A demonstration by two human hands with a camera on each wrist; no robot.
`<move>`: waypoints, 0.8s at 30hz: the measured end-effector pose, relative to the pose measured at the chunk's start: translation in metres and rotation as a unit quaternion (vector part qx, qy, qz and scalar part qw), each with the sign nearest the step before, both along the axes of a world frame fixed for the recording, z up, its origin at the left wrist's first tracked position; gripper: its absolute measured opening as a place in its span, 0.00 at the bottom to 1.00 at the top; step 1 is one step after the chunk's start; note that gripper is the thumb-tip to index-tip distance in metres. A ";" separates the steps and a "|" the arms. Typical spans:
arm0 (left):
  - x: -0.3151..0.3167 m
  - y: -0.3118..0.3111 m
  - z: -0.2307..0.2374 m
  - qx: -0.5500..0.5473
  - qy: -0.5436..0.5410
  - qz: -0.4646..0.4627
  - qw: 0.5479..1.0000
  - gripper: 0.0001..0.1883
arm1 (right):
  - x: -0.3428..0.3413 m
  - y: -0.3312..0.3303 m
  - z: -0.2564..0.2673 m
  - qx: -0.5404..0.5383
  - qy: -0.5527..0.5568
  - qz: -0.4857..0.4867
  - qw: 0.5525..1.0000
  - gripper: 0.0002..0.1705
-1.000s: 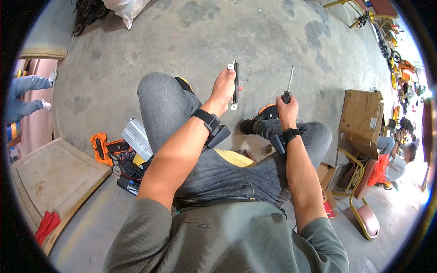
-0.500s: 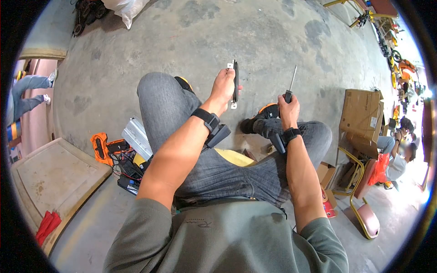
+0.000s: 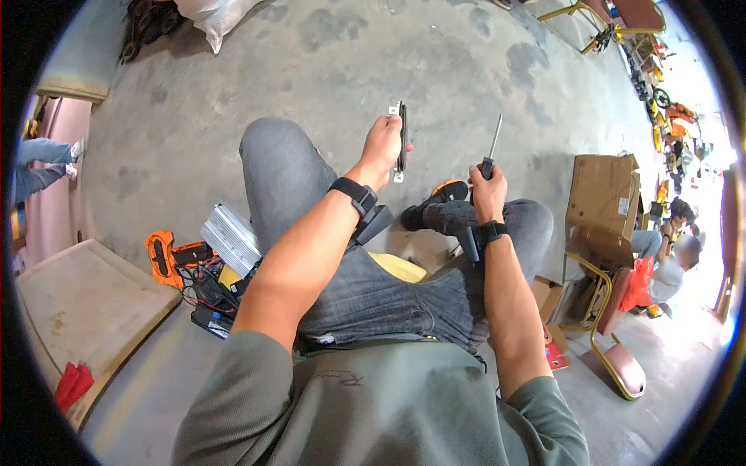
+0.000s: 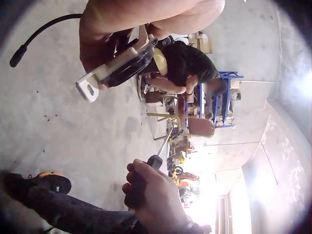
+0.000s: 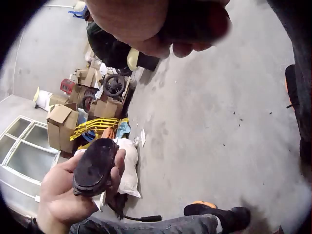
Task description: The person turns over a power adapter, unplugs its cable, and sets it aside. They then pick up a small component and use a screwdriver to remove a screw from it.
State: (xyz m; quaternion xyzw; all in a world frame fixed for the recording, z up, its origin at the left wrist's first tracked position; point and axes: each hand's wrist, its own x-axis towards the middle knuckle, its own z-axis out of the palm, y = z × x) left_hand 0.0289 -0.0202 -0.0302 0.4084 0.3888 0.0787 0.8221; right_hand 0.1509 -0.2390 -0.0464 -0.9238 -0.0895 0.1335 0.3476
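Note:
In the head view the left hand (image 3: 381, 149) grips a flat black part (image 3: 403, 138) on edge, with light metal tabs at its two ends. The right wrist view shows the part's rounded dark face (image 5: 95, 167) resting in the left hand's fingers, and a short black cable with a connector (image 5: 151, 219) below it. The right hand (image 3: 488, 193) holds a screwdriver (image 3: 495, 137) by its dark handle, shaft pointing up and away. A gap separates screwdriver and part. From the left wrist, a slotted metal tab (image 4: 88, 89) juts out beneath the left hand.
Left of the bent legs lie an orange tool (image 3: 162, 258), a silver finned box (image 3: 231, 239) and tangled cables. A cardboard box (image 3: 602, 194) and a fallen-looking chair frame (image 3: 610, 373) are on the right. A pale panel (image 3: 93, 303) lies at far left. Other people are nearby.
The head view has shifted slightly, moving the surroundings a little to the left at the right side. Both hands keep their holds, the right hand nearly unmoved.

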 end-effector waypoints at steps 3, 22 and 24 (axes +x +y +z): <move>0.002 0.001 -0.002 0.007 -0.008 0.002 1.000 0.16 | -0.005 -0.008 0.000 0.014 -0.018 0.012 1.000 0.13; 0.002 0.014 0.014 0.028 -0.035 0.015 0.999 0.17 | -0.039 -0.009 0.048 0.076 0.045 -0.029 0.996 0.11; 0.003 0.015 0.013 0.032 -0.028 0.013 0.999 0.17 | -0.040 -0.011 0.045 0.070 0.055 -0.032 0.996 0.12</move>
